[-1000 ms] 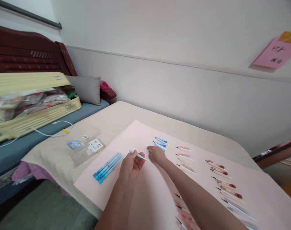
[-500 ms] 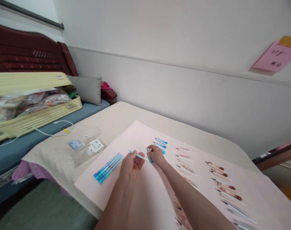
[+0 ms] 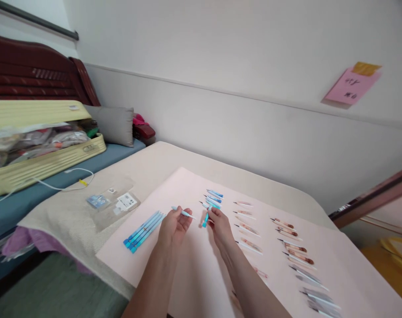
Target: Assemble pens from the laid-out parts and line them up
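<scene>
A slim light-blue pen-like barrel point(image 3: 184, 213) with a pointed white end is pinched between the thumb and fingers of my left hand point(image 3: 174, 227). My right hand point(image 3: 221, 224) grips a short bright-blue piece point(image 3: 206, 218), perhaps a cap, which points down from the fingertips. The two hands are apart, above a pale pink sheet point(image 3: 187, 181). Left of my left hand lies a bundle of several blue pencil-like sticks point(image 3: 143, 232). Beyond my right hand are dark-tipped white parts beside blue printed pieces point(image 3: 214, 198), set out in a row.
More dark-tipped parts with brownish printed pieces point(image 3: 292, 243) and grey pieces point(image 3: 307, 277) lie in rows at the right. Clear plastic packaging point(image 3: 116, 205) rests on the cloth at left. Farther left are an open yellow suitcase point(image 3: 55, 159), a white cable point(image 3: 55, 187) and a grey pillow point(image 3: 113, 126).
My right hand has drawn back from the row of blue pieces, widening the distance to my left hand. A third blue piece now shows there. The view has shifted slightly right.
</scene>
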`<state>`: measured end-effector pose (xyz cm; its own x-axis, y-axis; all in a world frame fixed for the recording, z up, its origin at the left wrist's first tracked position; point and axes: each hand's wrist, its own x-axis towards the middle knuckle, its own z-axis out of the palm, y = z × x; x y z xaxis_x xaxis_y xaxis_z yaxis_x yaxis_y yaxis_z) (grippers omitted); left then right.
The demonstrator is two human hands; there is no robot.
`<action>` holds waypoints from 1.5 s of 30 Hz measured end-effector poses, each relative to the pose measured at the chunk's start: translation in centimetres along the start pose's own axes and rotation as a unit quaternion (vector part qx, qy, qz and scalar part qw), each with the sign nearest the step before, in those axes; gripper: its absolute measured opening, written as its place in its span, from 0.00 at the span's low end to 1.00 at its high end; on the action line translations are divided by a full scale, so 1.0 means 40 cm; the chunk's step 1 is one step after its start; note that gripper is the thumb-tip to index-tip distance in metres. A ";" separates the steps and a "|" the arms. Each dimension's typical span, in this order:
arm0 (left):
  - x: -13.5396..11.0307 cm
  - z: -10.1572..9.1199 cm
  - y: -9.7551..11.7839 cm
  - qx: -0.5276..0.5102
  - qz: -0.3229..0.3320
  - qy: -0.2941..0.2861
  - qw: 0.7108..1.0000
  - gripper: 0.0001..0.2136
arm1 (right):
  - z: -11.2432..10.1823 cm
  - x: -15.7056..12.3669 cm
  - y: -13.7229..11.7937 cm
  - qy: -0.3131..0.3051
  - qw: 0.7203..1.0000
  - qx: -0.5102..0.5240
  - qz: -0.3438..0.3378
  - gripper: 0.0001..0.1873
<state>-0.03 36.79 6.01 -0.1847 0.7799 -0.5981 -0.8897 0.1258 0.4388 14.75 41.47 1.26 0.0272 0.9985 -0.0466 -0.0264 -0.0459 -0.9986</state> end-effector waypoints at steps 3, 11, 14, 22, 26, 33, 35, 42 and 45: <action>0.001 -0.001 -0.004 0.001 0.001 -0.003 1.000 0.04 | -0.005 -0.018 -0.019 -0.017 0.998 0.052 0.029 0.14; -0.017 0.004 -0.047 0.051 -0.008 -0.049 0.997 0.04 | -0.060 -0.196 -0.066 -0.067 0.977 0.157 0.130 0.14; -0.039 0.012 -0.079 0.101 -0.003 -0.074 0.992 0.04 | -0.094 -0.255 -0.078 -0.049 0.989 0.090 0.104 0.14; -0.062 0.017 -0.151 0.191 0.029 -0.113 0.975 0.06 | -0.137 -0.282 -0.089 -0.029 0.996 -0.008 0.083 0.11; -0.067 0.019 -0.163 0.219 0.046 -0.118 0.968 0.07 | -0.139 -0.271 -0.079 -0.032 0.995 -0.025 0.089 0.11; -0.086 0.019 -0.195 0.273 0.083 -0.154 0.946 0.10 | -0.134 -0.257 -0.060 -0.017 0.996 -0.021 0.084 0.08; -0.093 0.015 -0.206 0.291 0.088 -0.167 0.938 0.11 | -0.134 -0.257 -0.053 -0.012 0.997 -0.018 0.079 0.08; -0.120 0.011 -0.230 0.302 0.106 -0.199 0.926 0.13 | -0.142 -0.272 -0.056 -0.002 0.993 0.058 0.099 0.06; -0.128 0.015 -0.237 0.305 0.106 -0.208 0.923 0.13 | -0.144 -0.280 -0.070 -0.008 0.981 0.140 0.133 0.04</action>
<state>9.59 31.98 5.30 -0.0383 0.9786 -0.2021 -0.4283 0.1667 0.8881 20.26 30.24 4.45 -0.0343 0.9525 -0.3026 -0.3042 -0.2984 -0.9047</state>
